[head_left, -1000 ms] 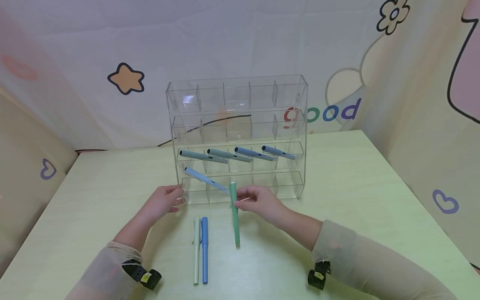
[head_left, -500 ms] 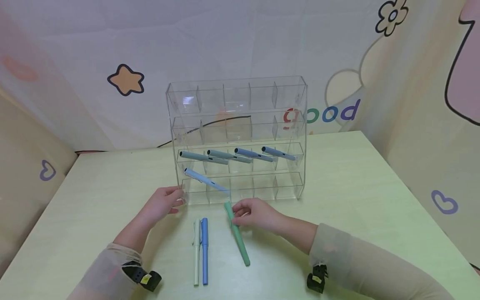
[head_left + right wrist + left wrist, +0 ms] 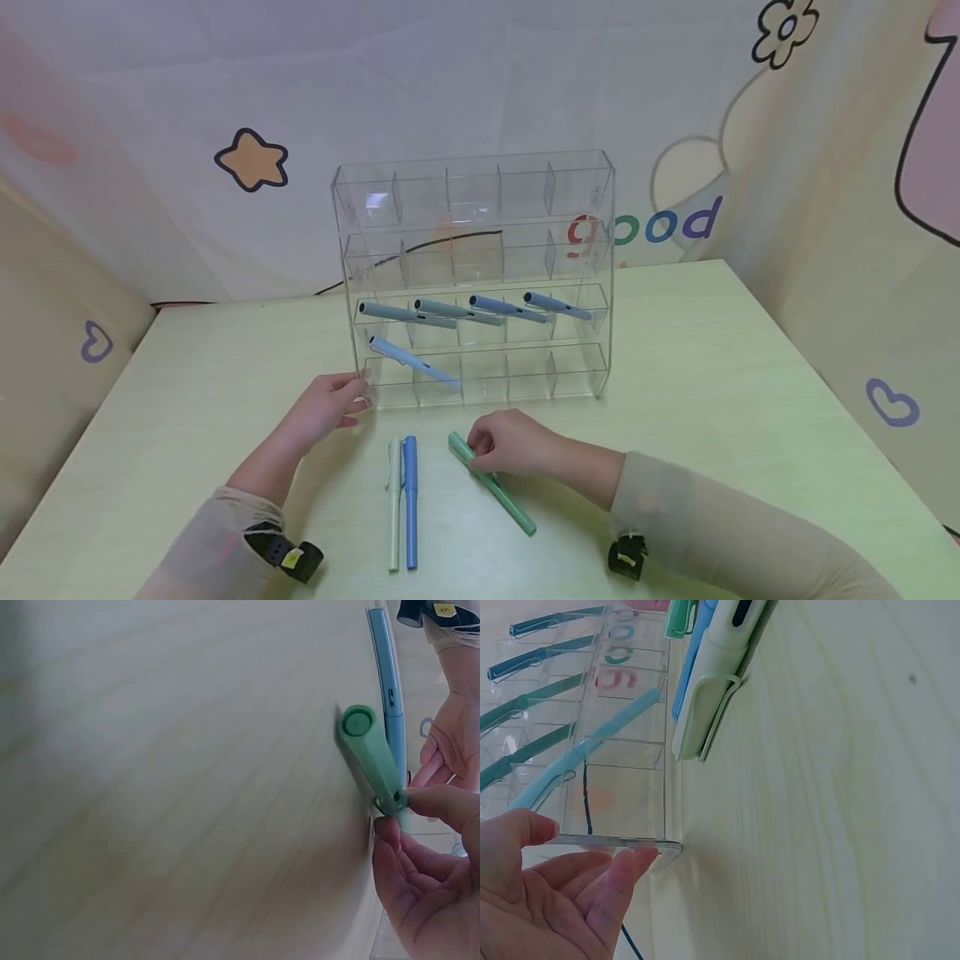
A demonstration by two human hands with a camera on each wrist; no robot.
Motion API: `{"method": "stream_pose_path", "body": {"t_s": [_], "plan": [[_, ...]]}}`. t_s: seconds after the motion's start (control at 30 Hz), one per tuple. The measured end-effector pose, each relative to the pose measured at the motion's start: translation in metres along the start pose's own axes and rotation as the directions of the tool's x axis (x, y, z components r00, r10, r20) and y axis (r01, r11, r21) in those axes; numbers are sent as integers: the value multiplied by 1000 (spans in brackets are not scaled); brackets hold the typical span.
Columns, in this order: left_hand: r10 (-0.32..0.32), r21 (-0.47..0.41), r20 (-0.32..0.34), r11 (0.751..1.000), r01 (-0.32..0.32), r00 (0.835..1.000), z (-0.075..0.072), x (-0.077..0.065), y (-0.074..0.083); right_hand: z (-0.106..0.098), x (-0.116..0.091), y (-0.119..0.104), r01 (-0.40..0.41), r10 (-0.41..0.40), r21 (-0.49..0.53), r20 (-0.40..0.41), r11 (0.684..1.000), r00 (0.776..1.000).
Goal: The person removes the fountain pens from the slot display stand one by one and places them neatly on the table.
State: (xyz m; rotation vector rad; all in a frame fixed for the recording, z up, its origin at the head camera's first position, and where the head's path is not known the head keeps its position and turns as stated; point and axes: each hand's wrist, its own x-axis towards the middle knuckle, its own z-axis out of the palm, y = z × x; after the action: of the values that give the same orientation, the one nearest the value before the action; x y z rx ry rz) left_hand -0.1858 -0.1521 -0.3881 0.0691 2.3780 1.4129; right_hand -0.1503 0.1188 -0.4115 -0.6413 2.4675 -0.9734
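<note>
My right hand point(image 3: 513, 442) pinches a green pen point(image 3: 502, 500) between thumb and fingers, low over the table in front of the rack. The pen slants, one end toward the rack, the other nearer me and right. In the right wrist view the green pen point(image 3: 371, 754) shows its round end to the camera. My left hand point(image 3: 326, 404) holds the lower left edge of a clear acrylic pen rack point(image 3: 480, 392); in the left wrist view the thumb and fingers meet its side panel point(image 3: 615, 841). A light blue pen point(image 3: 412, 362) leans in the bottom tier's left part.
Several pens point(image 3: 442, 311) in blue and grey-green lie slanted in the tier above. A pale green pen point(image 3: 393, 508) and a blue pen point(image 3: 410, 504) lie side by side on the table point(image 3: 247, 350), left of the right hand. A printed curtain point(image 3: 450, 75) hangs behind.
My right hand has drawn back from the rack toward me, lowering the green pen, which has turned from nearly upright to slanted. My left hand has stayed at the rack.
</note>
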Motion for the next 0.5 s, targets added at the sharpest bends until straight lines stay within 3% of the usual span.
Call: {"method": "stream_pose_path", "body": {"t_s": [0.3,0.5], "plan": [[-1,5,4,1000,1,1000,0,2,-2,0,0,0,-23,24,-20,11,1000,1000],[-1,3,7,1000,1,1000,0,2,-2,-1,-1,-1,-62,61,23,36,998,997]]}}
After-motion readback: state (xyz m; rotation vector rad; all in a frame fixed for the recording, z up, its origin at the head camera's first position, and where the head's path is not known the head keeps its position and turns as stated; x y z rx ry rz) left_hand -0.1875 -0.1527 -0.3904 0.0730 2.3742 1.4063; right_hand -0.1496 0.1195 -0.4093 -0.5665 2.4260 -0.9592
